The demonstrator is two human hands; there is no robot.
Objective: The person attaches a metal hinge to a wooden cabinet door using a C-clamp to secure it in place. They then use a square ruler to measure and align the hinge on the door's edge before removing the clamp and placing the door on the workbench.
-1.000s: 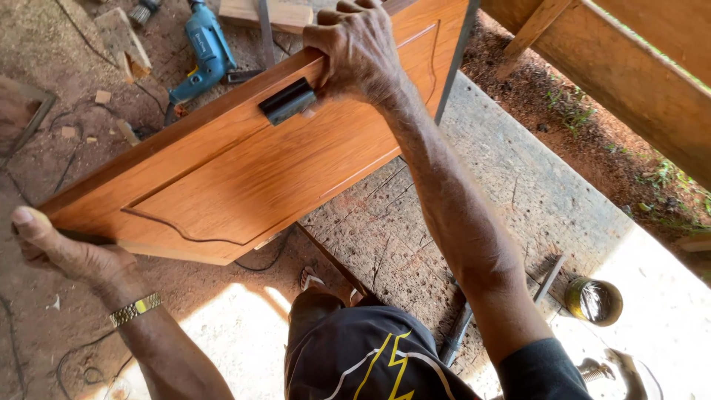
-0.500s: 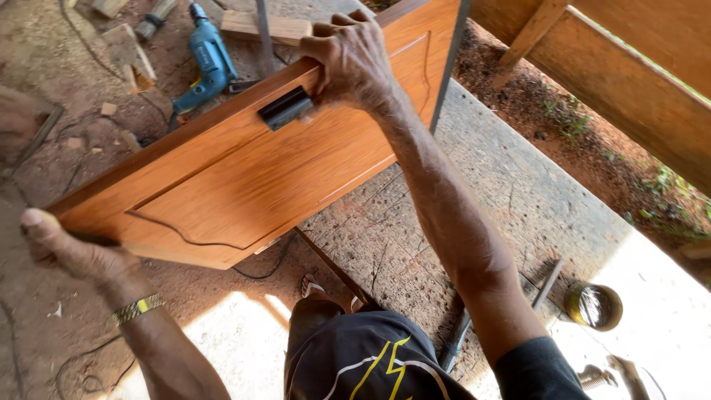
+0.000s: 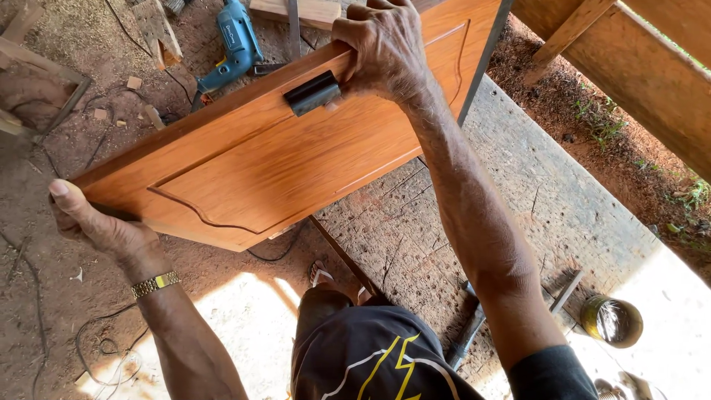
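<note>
Wooden door panel [image 3: 296,155] is clamped by left hand [image 3: 100,222] at its corner, right hand [image 3: 385,48] gripping the top edge beside the black hinge [image 3: 313,92]; both grips should be firm and level.

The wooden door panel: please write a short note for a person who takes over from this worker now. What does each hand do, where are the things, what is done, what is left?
Left hand: grips the lower left corner of the wooden door panel.
Right hand: closed over the panel's top edge, beside the black hinge.
Panel: held tilted above the ground and the rough workbench.
Nearby: blue power drill on the ground beyond the panel; a small tin and a hammer on the bench.
Done: one hinge sits on the edge.
Left: the panel is not set down; whether more hinges are fitted cannot be seen.
</note>
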